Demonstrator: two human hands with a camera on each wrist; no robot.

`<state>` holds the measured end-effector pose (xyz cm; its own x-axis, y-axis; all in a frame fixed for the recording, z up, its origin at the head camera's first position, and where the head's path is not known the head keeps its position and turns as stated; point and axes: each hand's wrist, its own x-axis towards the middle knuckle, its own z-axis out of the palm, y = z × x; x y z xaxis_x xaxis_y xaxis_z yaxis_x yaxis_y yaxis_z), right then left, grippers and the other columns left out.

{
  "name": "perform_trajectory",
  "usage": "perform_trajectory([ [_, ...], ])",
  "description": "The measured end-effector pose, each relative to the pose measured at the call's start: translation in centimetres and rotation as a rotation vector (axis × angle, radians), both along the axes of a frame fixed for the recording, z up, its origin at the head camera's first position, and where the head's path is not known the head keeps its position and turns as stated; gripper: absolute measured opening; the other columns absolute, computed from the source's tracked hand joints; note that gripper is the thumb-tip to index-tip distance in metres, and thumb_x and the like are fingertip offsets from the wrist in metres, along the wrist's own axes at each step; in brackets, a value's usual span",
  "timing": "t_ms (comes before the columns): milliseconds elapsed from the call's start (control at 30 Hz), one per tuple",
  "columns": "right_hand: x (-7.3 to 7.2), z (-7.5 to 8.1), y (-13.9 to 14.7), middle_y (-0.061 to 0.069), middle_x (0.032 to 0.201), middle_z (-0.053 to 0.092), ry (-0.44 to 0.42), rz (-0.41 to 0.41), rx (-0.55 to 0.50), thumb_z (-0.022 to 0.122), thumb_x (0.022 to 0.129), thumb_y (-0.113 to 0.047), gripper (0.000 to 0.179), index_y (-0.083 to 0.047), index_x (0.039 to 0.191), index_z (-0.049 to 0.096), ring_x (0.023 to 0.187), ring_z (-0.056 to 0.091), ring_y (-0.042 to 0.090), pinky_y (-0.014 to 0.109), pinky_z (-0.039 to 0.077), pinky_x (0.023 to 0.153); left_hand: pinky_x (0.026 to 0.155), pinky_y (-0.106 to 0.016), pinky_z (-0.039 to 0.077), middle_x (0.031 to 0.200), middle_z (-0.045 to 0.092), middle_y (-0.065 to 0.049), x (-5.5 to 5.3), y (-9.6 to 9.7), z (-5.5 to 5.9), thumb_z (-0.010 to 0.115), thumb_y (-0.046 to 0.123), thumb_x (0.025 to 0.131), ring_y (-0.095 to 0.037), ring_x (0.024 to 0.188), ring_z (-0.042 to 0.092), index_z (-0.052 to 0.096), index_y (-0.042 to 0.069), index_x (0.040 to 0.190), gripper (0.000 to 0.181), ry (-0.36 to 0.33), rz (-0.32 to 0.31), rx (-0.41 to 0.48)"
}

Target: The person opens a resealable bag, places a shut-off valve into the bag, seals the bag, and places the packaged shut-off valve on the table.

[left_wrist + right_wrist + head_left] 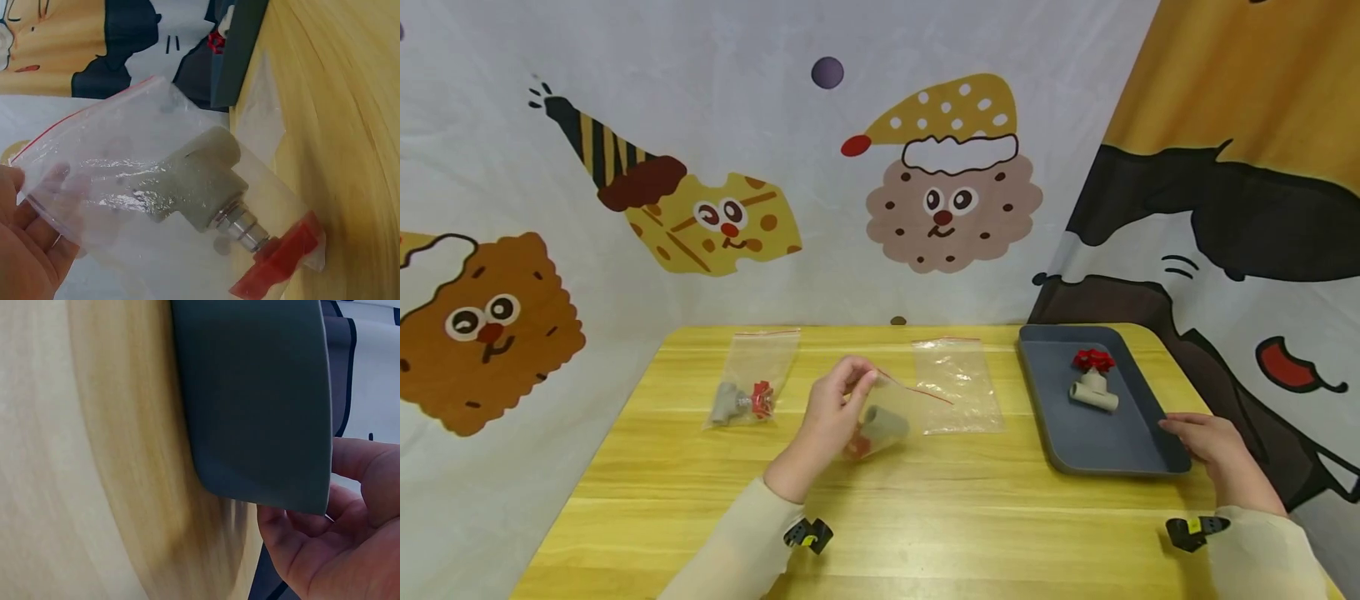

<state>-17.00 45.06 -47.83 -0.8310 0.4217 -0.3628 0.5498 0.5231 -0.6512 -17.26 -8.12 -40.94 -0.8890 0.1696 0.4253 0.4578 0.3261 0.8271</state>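
Observation:
My left hand (829,410) pinches the top edge of a clear zip bag (94,144) with a red seal line. Inside that bag is a grey pipe valve (206,178) with a metal stem and a red handle, hanging low over the table in the left wrist view. At the right, my right hand (1213,446) grips the side rim of a grey tray (1078,446), thumb on the upper side and fingers below. A beige valve (1093,393) with a red wheel handle lies in the tray, outside any bag.
On the left of the wooden table (880,525) lies another zip bag (767,354) holding a grey valve with a red handle. A flat zip bag (962,400) with no valve in it lies between the left hand and the tray. A printed cloth (835,242) hangs behind.

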Motion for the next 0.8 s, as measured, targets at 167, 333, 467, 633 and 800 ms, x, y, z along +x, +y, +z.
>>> perform_trajectory([
  [167, 0.0, 0.1, -0.1, 0.016, 0.088, 0.051, -0.006, 0.011, 0.018, 0.060, 0.091, -0.029, 0.063, 0.013, 0.134, 0.040, 0.075, 0.048, 0.022, 0.028, 0.040, 0.057, 0.043, -0.024, 0.038, 0.093, 0.072, 0.004, -0.7, 0.3, -0.2, 0.044, 0.028, 0.100, -0.021, 0.056, 0.054, 0.053, 0.016, 0.101, 0.015, -0.035, -0.033, -0.040],
  [333, -0.1, -0.2, 0.0, 0.037, 0.134, 0.034, -0.013, 0.016, 0.019, 0.058, 0.092, -0.034, 0.067, 0.013, 0.136, 0.037, 0.105, 0.042, 0.039, 0.035, 0.045, 0.071, 0.040, -0.023, 0.031, 0.089, 0.072, -0.002, -2.0, 0.6, -0.2, 0.041, 0.025, 0.102, -0.022, 0.067, 0.064, 0.050, 0.011, 0.103, 0.016, -0.024, -0.033, -0.018],
  [467, -0.2, -0.4, -0.1, 0.038, 0.143, 0.025, -0.012, -0.002, 0.013, 0.056, 0.093, -0.034, 0.067, 0.012, 0.137, 0.036, 0.111, 0.038, 0.043, 0.046, 0.043, 0.082, 0.055, -0.025, 0.047, 0.090, 0.071, -0.006, -3.5, 0.3, -0.6, 0.040, 0.024, 0.102, -0.020, 0.081, 0.069, 0.048, 0.009, 0.106, 0.017, -0.068, -0.032, 0.058],
  [633, 0.1, -0.1, -0.9, 0.037, 0.143, 0.024, -0.019, -0.031, 0.026, 0.053, 0.096, -0.031, 0.061, 0.012, 0.136, 0.038, 0.124, 0.031, 0.050, 0.060, 0.034, 0.100, 0.087, -0.038, 0.053, 0.092, 0.070, -0.015, -5.5, -0.3, -1.6, 0.038, 0.026, 0.102, -0.026, 0.082, 0.069, 0.044, 0.006, 0.108, 0.022, -0.137, -0.018, 0.200],
  [800, 0.6, 0.4, -2.0, 0.037, 0.142, 0.028, -0.029, -0.042, 0.094, 0.049, 0.097, -0.033, 0.058, 0.010, 0.134, 0.041, 0.126, 0.031, 0.052, 0.062, 0.032, 0.101, 0.087, -0.044, 0.053, 0.096, 0.067, -0.027, -6.5, -0.5, -2.3, 0.037, 0.022, 0.103, -0.040, 0.084, 0.067, 0.041, -0.001, 0.110, 0.025, -0.168, 0.015, 0.299],
])
